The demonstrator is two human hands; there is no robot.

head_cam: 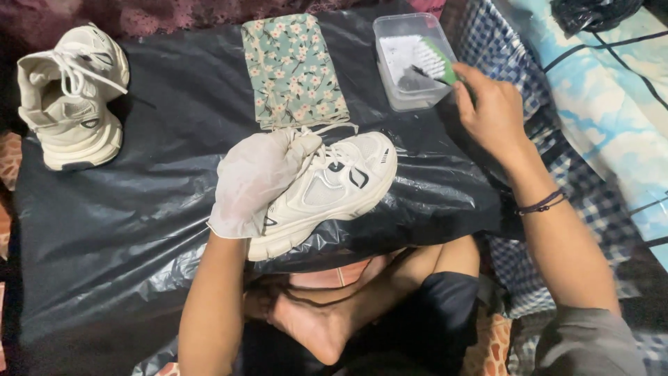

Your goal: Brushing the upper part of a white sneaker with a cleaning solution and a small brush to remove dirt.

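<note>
Dipping the brush while the other hand holds the shoe

The left hand [261, 182], in a thin white glove, grips the white shoe [332, 189] on the black plastic sheet [139, 230]. The right hand [490, 111] pinches a green brush [435, 61] inside the clear tub [410, 59]. I think the brush goes to the shoe next. A flowery cloth [292, 69] and the other shoe [69, 94] lie well apart, not blocking.

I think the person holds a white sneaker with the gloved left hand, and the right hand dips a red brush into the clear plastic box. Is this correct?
Not quite. In the head view the brush is green, not red. The rest holds: the gloved left hand holds the white sneaker, and the right hand dips the brush into the clear plastic box.
</note>
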